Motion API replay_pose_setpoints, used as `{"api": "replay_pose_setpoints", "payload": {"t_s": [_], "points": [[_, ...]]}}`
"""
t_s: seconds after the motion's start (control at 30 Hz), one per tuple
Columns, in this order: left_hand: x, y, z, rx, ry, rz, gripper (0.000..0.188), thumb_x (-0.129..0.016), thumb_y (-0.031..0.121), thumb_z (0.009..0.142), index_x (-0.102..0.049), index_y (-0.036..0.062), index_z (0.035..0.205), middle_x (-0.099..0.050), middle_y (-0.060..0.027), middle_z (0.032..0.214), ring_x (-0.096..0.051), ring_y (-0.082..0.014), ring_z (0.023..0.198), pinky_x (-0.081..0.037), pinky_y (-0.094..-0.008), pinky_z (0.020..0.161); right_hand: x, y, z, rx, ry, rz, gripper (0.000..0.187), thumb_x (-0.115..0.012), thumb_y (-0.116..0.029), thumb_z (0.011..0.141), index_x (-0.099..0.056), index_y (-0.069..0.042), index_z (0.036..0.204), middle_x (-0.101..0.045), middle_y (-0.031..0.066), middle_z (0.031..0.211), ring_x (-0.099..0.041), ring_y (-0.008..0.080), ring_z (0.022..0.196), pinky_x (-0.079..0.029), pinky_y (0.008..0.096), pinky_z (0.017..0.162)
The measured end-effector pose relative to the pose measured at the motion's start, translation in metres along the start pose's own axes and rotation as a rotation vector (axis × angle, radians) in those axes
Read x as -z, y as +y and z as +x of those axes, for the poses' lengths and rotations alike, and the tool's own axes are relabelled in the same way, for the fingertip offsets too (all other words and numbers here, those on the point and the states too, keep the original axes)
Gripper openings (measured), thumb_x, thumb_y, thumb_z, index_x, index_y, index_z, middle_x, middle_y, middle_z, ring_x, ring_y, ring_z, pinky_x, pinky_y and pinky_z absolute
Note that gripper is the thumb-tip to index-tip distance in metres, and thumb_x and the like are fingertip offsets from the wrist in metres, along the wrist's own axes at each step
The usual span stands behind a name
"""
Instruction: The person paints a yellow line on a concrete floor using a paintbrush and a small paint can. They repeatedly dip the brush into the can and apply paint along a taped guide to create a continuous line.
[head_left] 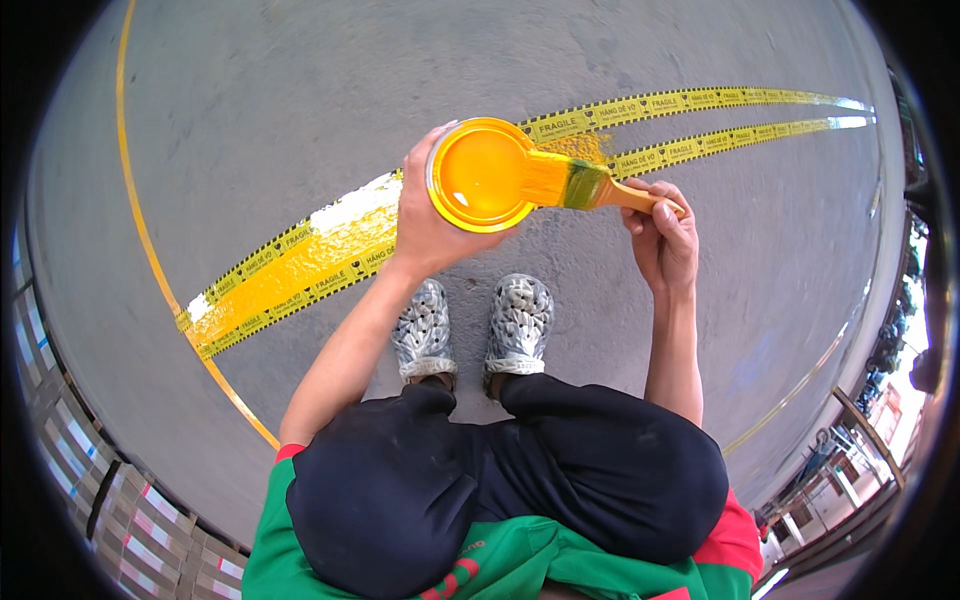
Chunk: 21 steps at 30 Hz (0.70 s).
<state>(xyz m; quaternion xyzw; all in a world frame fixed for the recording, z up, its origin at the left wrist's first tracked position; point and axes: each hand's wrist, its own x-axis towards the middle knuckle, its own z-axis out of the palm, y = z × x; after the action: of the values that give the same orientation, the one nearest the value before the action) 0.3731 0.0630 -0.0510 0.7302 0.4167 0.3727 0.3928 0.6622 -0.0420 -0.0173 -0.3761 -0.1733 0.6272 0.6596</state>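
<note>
My left hand is wrapped round a can of yellow paint, held up above the floor with its open top facing me. In my right hand the fingers pinch the wooden handle of a flat paintbrush. Its bristles are coated yellow and rest at the can's right rim. Below both hands, a band of wet yellow paint lies on the floor between two strips of yellow printed tape. The paint covers the left stretch, and a thinner yellow patch shows behind the brush.
Grey concrete floor surrounds the taped strip. A thin yellow floor line crosses the strip's left end. My feet in grey-white clogs are close to the tape. Stacked wooden pallets stand at lower left, and assorted equipment at lower right.
</note>
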Motion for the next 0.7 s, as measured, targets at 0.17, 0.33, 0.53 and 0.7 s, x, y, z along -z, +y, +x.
{"api": "replay_pose_setpoints", "payload": {"t_s": [0.17,0.33,0.53,0.7], "points": [[0.013,-0.016,0.0,0.009,0.053,-0.054,0.114,-0.101,0.022,0.055,-0.036,0.0027,0.146,-0.05,-0.0155,0.142,-0.051,-0.0299,0.133,-0.042,-0.0411,0.115,0.041,0.003,0.003,0.035,0.087,0.022,0.024,-0.065,-0.009,0.1,-0.065,0.003,0.12,-0.068,0.0231,0.122,-0.069,0.0256,0.098,-0.055,0.0297,0.077],[0.034,-0.019,-0.008,-0.006,0.086,0.023,0.118,-0.101,0.02,0.055,-0.031,0.0021,0.149,-0.047,-0.0158,0.146,-0.051,-0.0286,0.134,-0.041,-0.0415,0.116,0.061,0.018,0.024,-0.076,0.321,-0.263,0.026,-0.067,-0.009,0.099,-0.065,0.007,0.12,-0.071,0.0186,0.115,-0.071,0.0206,0.091,-0.056,0.0265,0.075],[0.062,-0.004,-0.023,0.01,0.112,0.13,0.121,-0.101,0.023,0.056,-0.029,0.0031,0.151,-0.045,-0.0156,0.147,-0.05,-0.029,0.135,-0.039,-0.0428,0.116,0.042,-0.001,0.037,0.133,0.527,-1.093,0.019,-0.075,-0.011,0.091,-0.072,0.001,0.105,-0.075,0.0099,0.088,-0.07,0.0168,0.073,-0.054,0.0271,0.065],[0.082,0.006,-0.035,0.035,0.137,0.215,0.125,-0.101,0.031,0.054,-0.028,0.0047,0.152,-0.044,-0.0149,0.148,-0.046,-0.0285,0.138,-0.035,-0.0443,0.118,0.008,0.009,0.044,0.456,0.381,-1.689,0.012,-0.066,-0.008,0.094,-0.069,0.001,0.101,-0.072,0.015,0.087,-0.07,0.0249,0.074,-0.056,0.0355,0.068]]}}
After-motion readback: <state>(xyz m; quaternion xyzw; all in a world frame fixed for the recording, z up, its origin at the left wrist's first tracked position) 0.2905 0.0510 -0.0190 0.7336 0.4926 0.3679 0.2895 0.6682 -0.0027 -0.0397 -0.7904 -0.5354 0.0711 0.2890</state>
